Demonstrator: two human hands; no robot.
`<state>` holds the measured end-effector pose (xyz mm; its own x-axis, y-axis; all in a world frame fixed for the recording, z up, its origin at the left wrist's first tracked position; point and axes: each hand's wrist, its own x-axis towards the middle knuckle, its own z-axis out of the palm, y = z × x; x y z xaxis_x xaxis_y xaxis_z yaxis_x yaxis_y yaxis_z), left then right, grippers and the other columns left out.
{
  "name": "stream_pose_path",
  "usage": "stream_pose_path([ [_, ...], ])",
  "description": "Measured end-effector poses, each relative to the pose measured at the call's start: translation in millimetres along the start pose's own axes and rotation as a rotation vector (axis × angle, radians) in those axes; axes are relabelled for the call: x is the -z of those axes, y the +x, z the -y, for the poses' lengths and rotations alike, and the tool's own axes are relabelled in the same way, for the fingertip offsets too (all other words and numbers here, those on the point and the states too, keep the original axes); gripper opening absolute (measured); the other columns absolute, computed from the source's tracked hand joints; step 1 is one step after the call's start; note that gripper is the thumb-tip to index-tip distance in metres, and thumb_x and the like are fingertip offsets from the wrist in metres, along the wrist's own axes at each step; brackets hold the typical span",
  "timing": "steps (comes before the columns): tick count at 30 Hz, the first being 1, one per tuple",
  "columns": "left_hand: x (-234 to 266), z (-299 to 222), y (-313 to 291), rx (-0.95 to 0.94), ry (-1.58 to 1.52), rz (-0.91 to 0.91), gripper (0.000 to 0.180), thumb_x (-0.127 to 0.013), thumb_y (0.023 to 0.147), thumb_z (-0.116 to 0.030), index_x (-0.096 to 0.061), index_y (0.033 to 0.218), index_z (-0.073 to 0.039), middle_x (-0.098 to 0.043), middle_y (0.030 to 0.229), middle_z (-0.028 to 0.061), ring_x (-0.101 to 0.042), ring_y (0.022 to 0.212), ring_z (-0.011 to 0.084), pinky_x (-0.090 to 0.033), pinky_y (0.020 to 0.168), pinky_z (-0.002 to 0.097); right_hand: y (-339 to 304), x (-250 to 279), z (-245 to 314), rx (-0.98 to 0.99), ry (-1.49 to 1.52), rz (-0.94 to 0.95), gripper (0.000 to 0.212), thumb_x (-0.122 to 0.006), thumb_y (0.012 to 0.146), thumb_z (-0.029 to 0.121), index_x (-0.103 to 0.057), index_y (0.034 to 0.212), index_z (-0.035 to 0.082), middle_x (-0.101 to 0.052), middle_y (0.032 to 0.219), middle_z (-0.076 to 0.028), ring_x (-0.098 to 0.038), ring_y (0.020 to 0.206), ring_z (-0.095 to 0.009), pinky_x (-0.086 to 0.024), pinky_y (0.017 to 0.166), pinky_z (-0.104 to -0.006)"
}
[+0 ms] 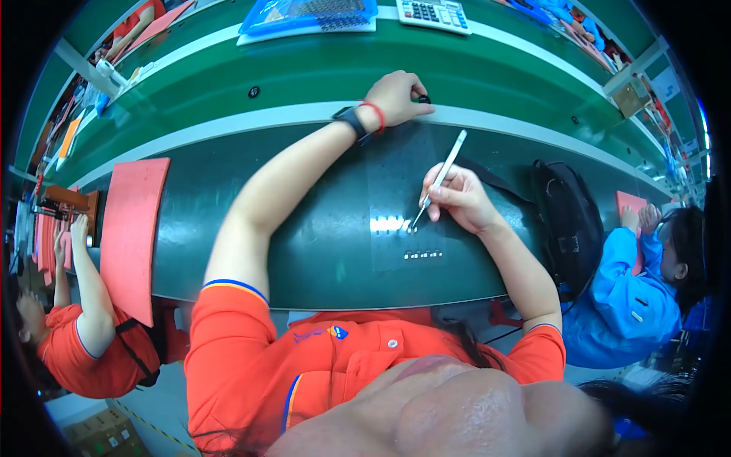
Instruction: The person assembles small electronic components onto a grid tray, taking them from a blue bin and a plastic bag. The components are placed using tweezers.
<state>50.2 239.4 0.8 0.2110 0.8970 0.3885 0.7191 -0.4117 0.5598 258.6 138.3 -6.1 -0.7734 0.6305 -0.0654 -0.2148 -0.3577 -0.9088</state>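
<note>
My left hand (397, 100) reaches far forward to the pale edge of the green shelf, a dark watch and a red cord at its wrist. Its thumb and fingers close around a small black round piece (424, 99), which they partly cover. In my right hand (461, 196) is a pair of light metal tweezers (448, 164), held like a pen with the tips down. The tips touch or hover just over tiny parts near a bright reflection on the dark green table (320, 259). Nearer me lies a short row of tiny metallic parts (423, 255).
A black bag (567, 221) sits at the right of the table, a pink mat (133, 236) at the left. On the shelf stand a blue tray (304, 14) and a calculator (435, 15). People in orange (99, 343) and blue (628, 297) work at either side.
</note>
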Motion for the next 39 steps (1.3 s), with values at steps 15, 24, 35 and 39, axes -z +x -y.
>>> stream_pose_path([
  [15, 72, -15, -188, -0.04, 0.068, 0.057, 0.042, -0.077, 0.067, -0.034, -0.061, 0.096, -0.008, -0.054, 0.088, 0.0049, -0.051, 0.086, 0.0224, -0.038, 0.079, 0.0339, 61, -38, -2, 0.119, -0.265, -0.183, 0.024, -0.062, 0.088, 0.016, -0.057, 0.105, 0.0, -0.063, 0.086, -0.008, -0.063, 0.069, -0.013, -0.05, 0.062, -0.0223],
  [24, 76, -14, -190, 0.008, -0.02, 0.145, 0.033, -0.074, 0.07, -0.025, -0.067, 0.1, -0.013, -0.055, 0.091, 0.0033, -0.05, 0.091, 0.0218, -0.036, 0.083, 0.0332, 57, -43, -22, 0.143, -0.329, -0.134, 0.022, -0.059, 0.09, 0.014, -0.056, 0.106, 0.0, -0.063, 0.089, -0.009, -0.065, 0.078, -0.015, -0.051, 0.07, -0.0235],
  [35, 75, -21, -188, 0.117, -0.047, 0.167, 0.03, -0.077, 0.07, -0.019, -0.07, 0.099, -0.017, -0.056, 0.089, 0.0019, -0.049, 0.091, 0.0206, -0.035, 0.087, 0.0334, 59, -42, -25, 0.107, -0.4, -0.174, 0.021, -0.06, 0.09, 0.014, -0.056, 0.105, 0.0, -0.062, 0.09, -0.009, -0.065, 0.079, -0.014, -0.052, 0.071, -0.0238],
  [39, 74, -20, -188, 0.104, -0.04, 0.156, 0.031, -0.077, 0.069, -0.019, -0.07, 0.099, -0.017, -0.056, 0.089, 0.002, -0.049, 0.09, 0.0208, -0.036, 0.087, 0.0334, 59, -42, -27, 0.084, -0.399, -0.174, 0.021, -0.06, 0.09, 0.014, -0.056, 0.104, -0.001, -0.062, 0.09, -0.009, -0.065, 0.079, -0.014, -0.052, 0.071, -0.0237],
])
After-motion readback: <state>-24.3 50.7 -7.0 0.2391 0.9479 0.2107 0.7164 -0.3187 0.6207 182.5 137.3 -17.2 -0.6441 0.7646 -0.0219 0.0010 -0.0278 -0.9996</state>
